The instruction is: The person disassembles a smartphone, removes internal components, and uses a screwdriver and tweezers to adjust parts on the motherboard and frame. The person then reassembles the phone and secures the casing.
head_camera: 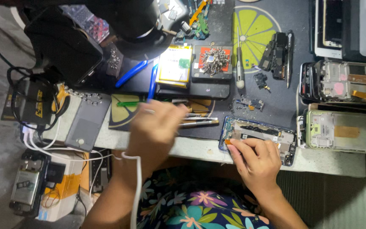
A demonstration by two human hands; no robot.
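Note:
An opened phone (272, 135) with a blue frame lies near the bench's front edge, its circuit boards exposed. My right hand (257, 161) rests on its left end, fingertips pinching a small orange part at the phone's corner. My left hand (155, 127) is blurred, hovering above the bench left of the phone. It holds a thin metal tool, probably tweezers (198, 123), pointing right. A white cable (137, 186) hangs over my left wrist.
A microscope head (119, 25) looms at the upper left. Blue-handled pliers (142, 74), a yellow battery (175, 64), a tray of screws (212, 60), a screwdriver (239, 59) and several stripped phone frames (344, 106) crowd the dark mat. A grey phone (85, 123) lies left.

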